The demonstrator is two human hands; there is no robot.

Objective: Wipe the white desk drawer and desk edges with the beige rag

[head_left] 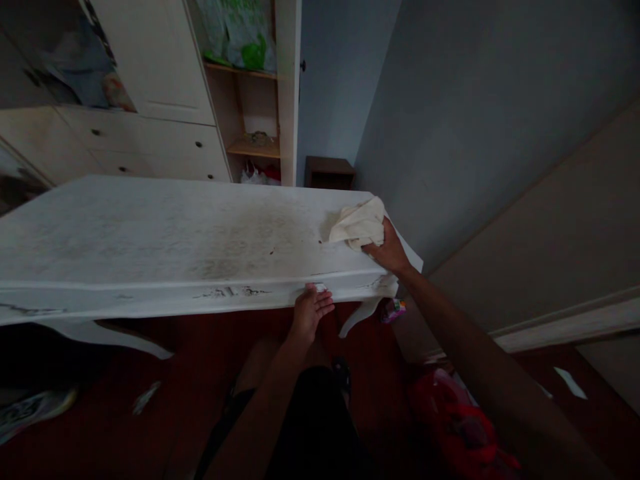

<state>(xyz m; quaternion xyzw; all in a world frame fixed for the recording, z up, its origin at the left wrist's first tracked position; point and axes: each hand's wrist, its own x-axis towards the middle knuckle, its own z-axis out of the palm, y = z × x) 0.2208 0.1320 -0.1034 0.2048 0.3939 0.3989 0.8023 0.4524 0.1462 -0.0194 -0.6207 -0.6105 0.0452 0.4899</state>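
My right hand (389, 250) is closed on a crumpled cream cloth (361, 223), which lies against the top of a white table (165, 207) near its right end. Grey-brown grime (260, 233) smears the tabletop left of the cloth, and a few small dark specks lie there. At the table's front edge, my left hand (313, 312) has its fingers stretched to the right and apart. A small bright white patch (320, 287) shows between its thumb and forefinger; whether it is a loose piece or part of the table, I cannot tell.
Behind the table stand white drawers (160, 143) and an open cupboard (253, 113) holding bags. A brown box-like unit (330, 172) sits by the grey wall (480, 100). On the dark red floor lie a red bag (460, 427), a purple packet (393, 310) and a shoe (37, 410).
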